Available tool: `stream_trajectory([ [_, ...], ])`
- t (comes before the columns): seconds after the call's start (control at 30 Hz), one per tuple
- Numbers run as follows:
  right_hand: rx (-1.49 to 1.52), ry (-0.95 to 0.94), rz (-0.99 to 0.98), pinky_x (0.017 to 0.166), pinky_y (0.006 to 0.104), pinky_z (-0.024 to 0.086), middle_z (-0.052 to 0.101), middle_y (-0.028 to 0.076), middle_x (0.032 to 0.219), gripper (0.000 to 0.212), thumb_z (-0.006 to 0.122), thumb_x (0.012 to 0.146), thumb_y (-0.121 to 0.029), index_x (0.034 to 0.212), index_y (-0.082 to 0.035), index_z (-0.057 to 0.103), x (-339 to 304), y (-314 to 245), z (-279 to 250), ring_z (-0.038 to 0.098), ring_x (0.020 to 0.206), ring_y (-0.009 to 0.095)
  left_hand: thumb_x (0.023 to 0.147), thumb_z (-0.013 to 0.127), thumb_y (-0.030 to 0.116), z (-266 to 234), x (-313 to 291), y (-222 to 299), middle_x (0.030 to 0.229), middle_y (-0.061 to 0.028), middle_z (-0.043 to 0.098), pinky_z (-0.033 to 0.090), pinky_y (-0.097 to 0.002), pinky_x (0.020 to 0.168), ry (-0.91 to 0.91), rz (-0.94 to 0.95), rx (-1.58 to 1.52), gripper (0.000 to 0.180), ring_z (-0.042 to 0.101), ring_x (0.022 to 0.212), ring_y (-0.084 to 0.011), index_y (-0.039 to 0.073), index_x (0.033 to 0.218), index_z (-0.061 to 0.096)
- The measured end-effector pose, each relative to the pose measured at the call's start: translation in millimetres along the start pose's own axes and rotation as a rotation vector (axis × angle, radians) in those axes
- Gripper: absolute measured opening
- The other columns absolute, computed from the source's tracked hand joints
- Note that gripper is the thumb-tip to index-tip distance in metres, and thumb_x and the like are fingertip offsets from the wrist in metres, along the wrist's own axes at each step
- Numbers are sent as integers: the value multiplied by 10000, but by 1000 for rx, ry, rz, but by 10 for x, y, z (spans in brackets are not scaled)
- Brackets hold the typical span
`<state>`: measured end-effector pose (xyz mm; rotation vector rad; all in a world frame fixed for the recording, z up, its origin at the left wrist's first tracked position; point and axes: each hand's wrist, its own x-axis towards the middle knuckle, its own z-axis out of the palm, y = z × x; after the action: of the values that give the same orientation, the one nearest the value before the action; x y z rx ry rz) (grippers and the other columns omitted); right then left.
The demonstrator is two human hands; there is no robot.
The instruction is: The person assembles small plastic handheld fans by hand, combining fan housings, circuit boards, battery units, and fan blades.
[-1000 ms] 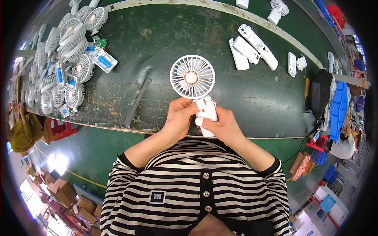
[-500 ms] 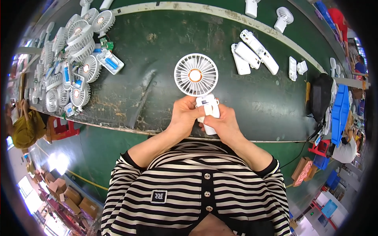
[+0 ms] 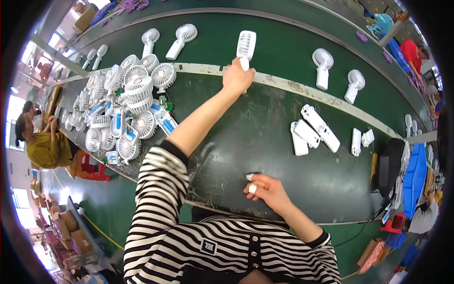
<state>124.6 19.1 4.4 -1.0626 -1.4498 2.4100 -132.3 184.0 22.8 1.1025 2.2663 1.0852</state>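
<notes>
My left hand point(image 3: 238, 76) reaches far forward over the pale rail of the bench, closed round the handle of a white handheld fan point(image 3: 246, 45). The fan's round head points away from me and shows nearly edge-on, its slatted side visible. The hand covers most of the handle. Near the front of the bench, my right hand point(image 3: 268, 191) hovers with fingers loosely bent and apart. Small white coverings or bits show at two of its fingertips; I cannot tell which. Beyond it lie several white fan handle casings point(image 3: 312, 130).
A heap of white fans point(image 3: 137, 90), some with exposed blue batteries, fills the bench's left. Across the rail, a green belt point(image 3: 279, 52) carries finished-looking fans point(image 3: 323, 64). Two small white parts point(image 3: 362, 137) and a black bag point(image 3: 389, 163) sit at right. Other people point(image 3: 47, 146) sit nearby.
The fan has gone from between both hands at the front to over the far rail, in my left hand alone. My right hand has let go. The view has tilted farther forward.
</notes>
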Motion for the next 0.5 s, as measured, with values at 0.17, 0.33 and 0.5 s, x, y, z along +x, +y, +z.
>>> stream_trajectory([
  [0.17, 15, 47, 27, 613, 243, 466, 626, 120, 886, 264, 546, 839, -43, 1096, -9, 497, 65, 63, -34, 594, 728, 153, 632, 689, 153, 328, 748, -167, 1046, -193, 432, 447, -425, 809, 336, 136, 123, 505, 501, 950, -363, 37, 1073, 471],
  [0.33, -21, 77, -30, 554, 222, 479, 636, 117, 853, 292, 505, 842, -20, 1131, 13, 479, 138, 141, -94, 605, 662, 138, 625, 671, 172, 280, 185, -214, 1112, -195, 450, 395, -457, 860, 331, 500, 91, 504, 445, 1023, -358, -1, 1063, 492],
  [0.5, -49, 135, -36, 485, 228, 473, 629, 129, 760, 213, 511, 821, -2, 1031, 17, 542, 191, 125, -50, 597, 577, 152, 590, 710, 176, -768, -671, -352, 1155, -196, 434, 329, -470, 921, 456, 636, 279, 614, 402, 1104, -361, 28, 1135, 470],
])
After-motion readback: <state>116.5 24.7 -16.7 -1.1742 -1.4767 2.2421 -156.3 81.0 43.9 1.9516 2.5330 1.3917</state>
